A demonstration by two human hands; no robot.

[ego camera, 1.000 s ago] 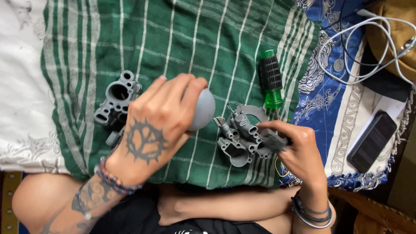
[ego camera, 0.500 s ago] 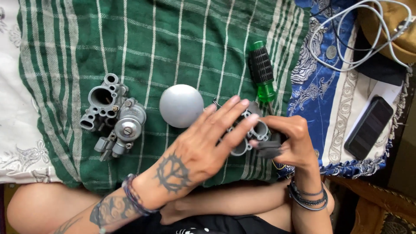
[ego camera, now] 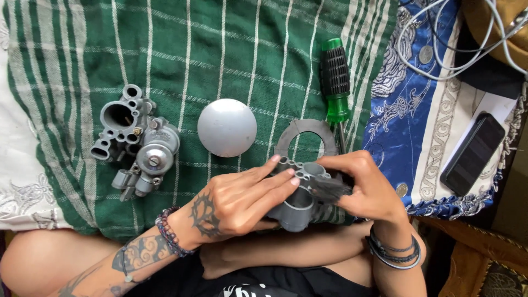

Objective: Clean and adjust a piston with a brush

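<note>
Both hands grip a grey metal housing (ego camera: 300, 199) with round ports, held just above the near edge of the green striped cloth (ego camera: 220, 60). My left hand (ego camera: 236, 201) wraps it from the left, fingers laid across its top. My right hand (ego camera: 366, 190) clamps its right side along with a small dark part (ego camera: 330, 190). A thin grey ring gasket (ego camera: 306, 138) lies flat just beyond the housing. A grey dome-shaped cap (ego camera: 226, 127) rests left of the gasket. A larger grey carburetor-like body (ego camera: 135, 144) sits at the far left.
A screwdriver (ego camera: 336, 91) with a black and green handle lies beyond the gasket. On the blue patterned cloth (ego camera: 418, 110) to the right lie a dark phone (ego camera: 473, 154) and white cables (ego camera: 467, 38). My crossed legs are below the cloth's edge.
My left hand let go of the grey dome cap, which now rests on the cloth, and moved right onto the housing. The housing has been lifted off the ring gasket.
</note>
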